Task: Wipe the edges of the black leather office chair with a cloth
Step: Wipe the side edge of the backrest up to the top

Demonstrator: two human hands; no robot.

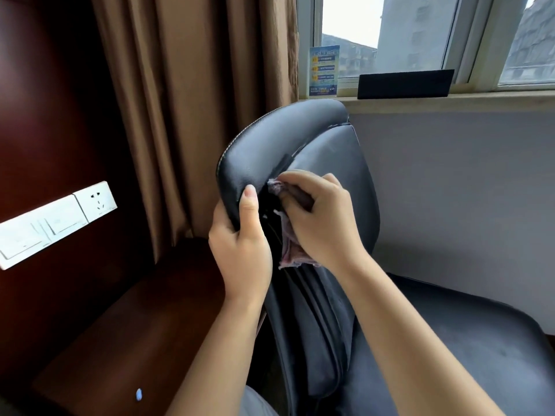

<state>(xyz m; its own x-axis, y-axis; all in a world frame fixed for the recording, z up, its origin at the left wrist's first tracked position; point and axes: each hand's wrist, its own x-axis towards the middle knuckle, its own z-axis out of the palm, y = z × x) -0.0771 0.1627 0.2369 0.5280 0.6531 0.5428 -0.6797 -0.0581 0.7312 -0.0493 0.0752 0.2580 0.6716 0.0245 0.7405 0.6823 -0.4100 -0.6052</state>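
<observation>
While the left hand [240, 250] grips the glossy chair [270, 151] edge, right hand [318, 226] fingers clutch a frayed cloth [289, 250].

The blue notice [324, 70] on the windowsill carries print too small to read.

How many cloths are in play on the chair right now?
1. The pinkish cloth is gripped in the right hand, pressed into the seam beside the chair's headrest edge, which the left hand grips. None other visible; hands may hide more.
</observation>
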